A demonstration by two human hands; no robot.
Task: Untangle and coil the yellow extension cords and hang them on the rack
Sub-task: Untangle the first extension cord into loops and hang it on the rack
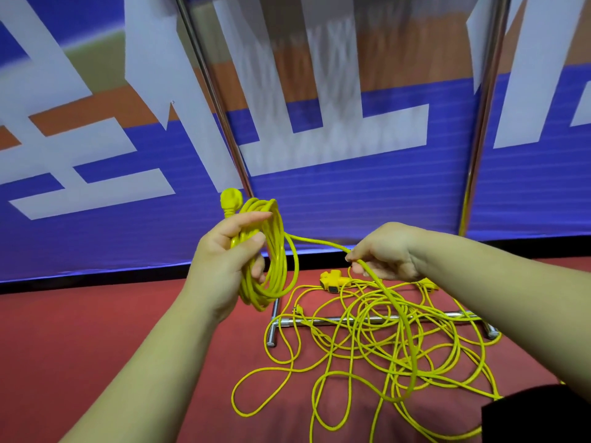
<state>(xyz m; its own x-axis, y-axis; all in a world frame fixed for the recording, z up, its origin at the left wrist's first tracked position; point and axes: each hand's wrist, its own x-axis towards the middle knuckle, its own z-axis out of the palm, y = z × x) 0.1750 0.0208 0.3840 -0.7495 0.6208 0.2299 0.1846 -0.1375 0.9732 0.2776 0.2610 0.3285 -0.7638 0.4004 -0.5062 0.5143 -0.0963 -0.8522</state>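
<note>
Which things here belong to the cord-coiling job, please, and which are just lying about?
Job: coil in left hand, with plug; strand pinched by right hand; tangled cords below; socket block; rack.
Lying about: banner; red carpet; dark cloth at lower right.

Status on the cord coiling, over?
Left grip holds partial coil, plug sticking up. Right grip pinches the feed strand. Most cord in a tangle on the floor, draped over rack base.

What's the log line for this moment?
phase: coiling | left hand: holds coil | right hand: pinches cord | tangle: on floor, over rack base
</note>
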